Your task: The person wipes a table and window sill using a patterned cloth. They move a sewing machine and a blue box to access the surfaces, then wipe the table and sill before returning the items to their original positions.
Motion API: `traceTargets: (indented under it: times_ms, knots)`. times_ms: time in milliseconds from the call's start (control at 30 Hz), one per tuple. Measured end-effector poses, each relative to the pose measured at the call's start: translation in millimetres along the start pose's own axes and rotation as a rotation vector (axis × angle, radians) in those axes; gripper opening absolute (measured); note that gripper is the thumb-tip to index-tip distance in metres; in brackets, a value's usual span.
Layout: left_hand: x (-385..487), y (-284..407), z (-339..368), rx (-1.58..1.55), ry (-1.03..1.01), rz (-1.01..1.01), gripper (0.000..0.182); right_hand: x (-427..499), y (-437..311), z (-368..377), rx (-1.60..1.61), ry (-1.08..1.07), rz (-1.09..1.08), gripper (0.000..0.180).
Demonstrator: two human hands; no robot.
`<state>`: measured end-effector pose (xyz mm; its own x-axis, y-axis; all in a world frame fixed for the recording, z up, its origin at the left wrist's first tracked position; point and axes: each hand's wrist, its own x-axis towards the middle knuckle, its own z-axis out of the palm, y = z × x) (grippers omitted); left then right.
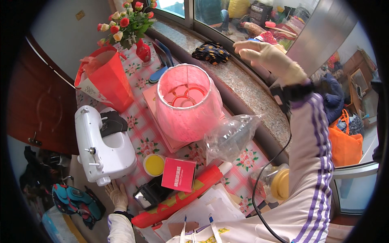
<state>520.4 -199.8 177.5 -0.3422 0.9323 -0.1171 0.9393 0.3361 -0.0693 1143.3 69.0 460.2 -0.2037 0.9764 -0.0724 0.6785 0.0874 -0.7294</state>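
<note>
My left hand, in a thin pale glove, rests with spread fingers at the table's edge, just below a white sewing machine with dark cloth on it. Raised at the upper right, my right hand, gloved too, holds nothing; it is over the window side, beyond a dark patterned cloth bundle on the granite sill. Between the hands stands a pink lampshade lamp on a flat pink box. A clear plastic bag lies against its right side.
Nearer me are a red box, a round yellow-topped container, a black device, a red paper roll and papers. A red gift bag and flower vase stand behind. A black cable hangs by my right arm.
</note>
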Motion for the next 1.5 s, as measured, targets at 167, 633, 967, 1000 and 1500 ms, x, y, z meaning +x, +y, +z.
traceTargets:
  times_ms: [167,633,967,1000,1500]
  knots:
    - [-1.0,1.8,-3.9,0.014,-0.098,-0.060,0.064,87.7,94.2,51.9,-0.739,0.216,-0.039,0.076]
    - [-6.4,-6.3,2.3,0.016,-0.105,-0.075,0.061,216.4,147.1,109.2,-0.819,-0.005,0.054,0.071]
    - [-4.7,-3.4,1.2,0.034,-0.046,-0.050,0.064,146.0,177.1,96.1,-0.563,-0.005,-0.138,0.050]
    - [-3.9,-2.7,1.1,0.053,-0.038,-0.033,0.064,127.2,182.8,92.9,-0.526,0.003,-0.170,0.048]
    - [2.9,-4.3,8.4,0.047,0.030,-0.015,0.065,-227.1,250.2,19.6,-0.546,-0.291,0.155,0.051]
